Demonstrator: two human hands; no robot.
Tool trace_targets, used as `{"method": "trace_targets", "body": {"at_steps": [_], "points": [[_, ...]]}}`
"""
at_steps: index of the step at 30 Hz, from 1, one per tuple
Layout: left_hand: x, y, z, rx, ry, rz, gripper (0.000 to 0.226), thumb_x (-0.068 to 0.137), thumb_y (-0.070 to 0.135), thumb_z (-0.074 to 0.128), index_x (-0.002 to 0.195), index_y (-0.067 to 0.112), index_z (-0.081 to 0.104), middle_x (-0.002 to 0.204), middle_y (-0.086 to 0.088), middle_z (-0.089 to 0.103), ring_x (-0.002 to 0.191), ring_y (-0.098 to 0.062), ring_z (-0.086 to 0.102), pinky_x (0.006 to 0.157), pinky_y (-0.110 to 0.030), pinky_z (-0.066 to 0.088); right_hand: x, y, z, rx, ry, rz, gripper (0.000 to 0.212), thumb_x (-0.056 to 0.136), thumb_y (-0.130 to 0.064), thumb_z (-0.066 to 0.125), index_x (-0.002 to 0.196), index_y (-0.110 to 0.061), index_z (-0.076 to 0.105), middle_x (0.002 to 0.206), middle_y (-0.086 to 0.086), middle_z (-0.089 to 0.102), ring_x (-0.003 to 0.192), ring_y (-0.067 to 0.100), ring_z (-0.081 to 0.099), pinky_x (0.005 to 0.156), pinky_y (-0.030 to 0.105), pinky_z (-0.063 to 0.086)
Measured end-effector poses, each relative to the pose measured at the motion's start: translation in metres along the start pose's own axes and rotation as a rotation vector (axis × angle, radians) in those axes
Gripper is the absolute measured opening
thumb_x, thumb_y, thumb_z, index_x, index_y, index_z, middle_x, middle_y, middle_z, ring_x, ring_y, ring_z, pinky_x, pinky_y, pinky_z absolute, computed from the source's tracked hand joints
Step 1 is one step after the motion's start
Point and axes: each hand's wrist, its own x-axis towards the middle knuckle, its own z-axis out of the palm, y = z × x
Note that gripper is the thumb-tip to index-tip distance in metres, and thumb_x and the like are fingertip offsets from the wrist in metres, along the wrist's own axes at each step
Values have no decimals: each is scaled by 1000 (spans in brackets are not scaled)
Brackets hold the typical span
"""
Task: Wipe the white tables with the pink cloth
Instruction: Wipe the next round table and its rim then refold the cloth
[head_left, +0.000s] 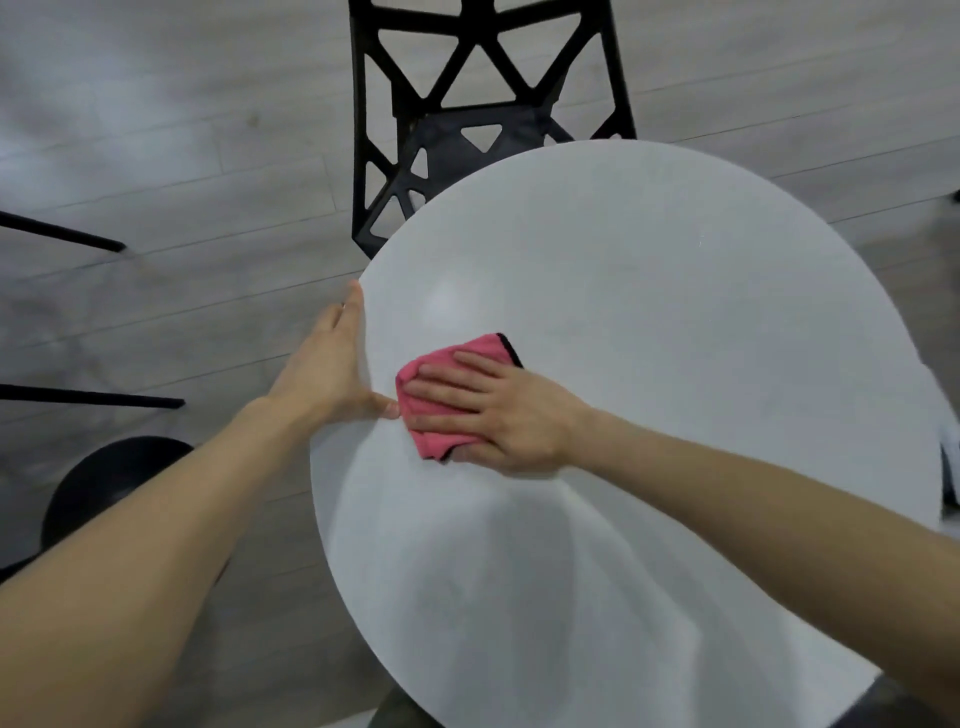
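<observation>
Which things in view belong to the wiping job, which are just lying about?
Job: pink cloth; white table; right hand, pressing flat on cloth; left hand, resting on table rim.
Lying about: black lattice chair; black round seat; grey floor.

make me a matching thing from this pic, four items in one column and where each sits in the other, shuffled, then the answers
Column one
1. pink cloth
2. left hand
3. right hand
4. black chair

Column two
a. stands at the far rim of the table, seat partly hidden by it
b. lies flat on top of the cloth
c. lies on the tabletop under a palm
d. rests against the table's left rim, thumb on the top

Pairs: 1-c, 2-d, 3-b, 4-a
</observation>
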Motion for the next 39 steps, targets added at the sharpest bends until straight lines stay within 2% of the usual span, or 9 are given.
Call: {"method": "trace_targets", "body": {"at_steps": [3, 7, 14, 19, 23, 28, 31, 34, 39], "points": [[4, 10, -3, 3, -4, 11, 171, 55, 41, 109, 173, 26, -14, 178, -5, 21, 162, -29, 28, 127, -48, 35, 0, 78, -25, 40, 105, 249, 51, 112, -41, 47, 162, -28, 49, 177, 8, 29, 166, 27, 16, 135, 49, 11], [5, 9, -2, -14, 13, -3, 168, 57, 41, 108, 174, 26, -12, 180, -2, 18, 163, -28, 27, 128, -45, 31, -11, 167, -57, 14, 191, 847, 70, 111, -54, 28, 173, -22, 16, 182, 6, 6, 168, 24, -1, 135, 52, 4], [-14, -7, 7, -83, 121, 26, 150, 64, 37, 106, 176, 27, 6, 184, 3, 4, 169, -14, 7, 136, -41, 16, -1, 100, -34, -123, 67, 324, 60, 113, -55, 34, 168, -31, 36, 179, 9, 21, 167, 26, 13, 135, 54, 8], [-68, 2, 49, -317, 402, -148, 127, 77, 49, 97, 174, 36, 15, 181, 5, 17, 165, -14, 16, 128, -37, 22, 13, 134, -52, -91, 85, 423, 62, 111, -56, 34, 169, -33, 33, 180, 9, 16, 168, 25, 10, 135, 54, 6], [-124, -3, 78, -436, 364, -297, 150, 61, 47, 106, 173, 39, 5, 178, 5, 22, 163, -15, 19, 124, -38, 27, 31, 74, -35, -33, 134, 520, 65, 114, -52, 27, 172, -23, 24, 181, 12, 8, 168, 27, 1, 135, 55, 4], [-154, 5, 95, -348, 202, -362, 177, 44, 55, 109, 172, 39, -13, 182, 8, -10, 168, -18, 5, 131, -44, 26, 10, -38, 16, -36, 63, -11, 61, 115, -53, 34, 170, -25, 32, 180, 9, 15, 168, 25, 5, 135, 54, 10], [-159, 24, 118, -256, 145, -394, 181, 45, 60, 108, 168, 44, -24, 172, 5, -43, 167, -26, -21, 131, -55, 27, -4, -50, 24, -33, 48, -90, 63, 115, -53, 35, 171, -25, 27, 181, 8, 12, 169, 24, 2, 134, 55, 11], [-161, 30, 131, -242, 193, -413, 178, 46, 58, 108, 165, 53, -24, 167, 8, -49, 167, -32, -11, 126, -64, 35, -7, -14, 8, -83, -42, -217, 62, 115, -55, 36, 171, -31, 28, 181, 3, 13, 168, 21, 4, 136, 52, 8], [-153, 22, 122, -326, 178, -465, 178, 43, 49, 111, 160, 64, -22, 173, 3, -39, 167, -37, -6, 129, -63, 29, 11, 122, -48, -89, 10, 379, 64, 111, -56, 27, 172, -36, 20, 182, 1, 7, 168, 18, -1, 135, 53, 7]]}}
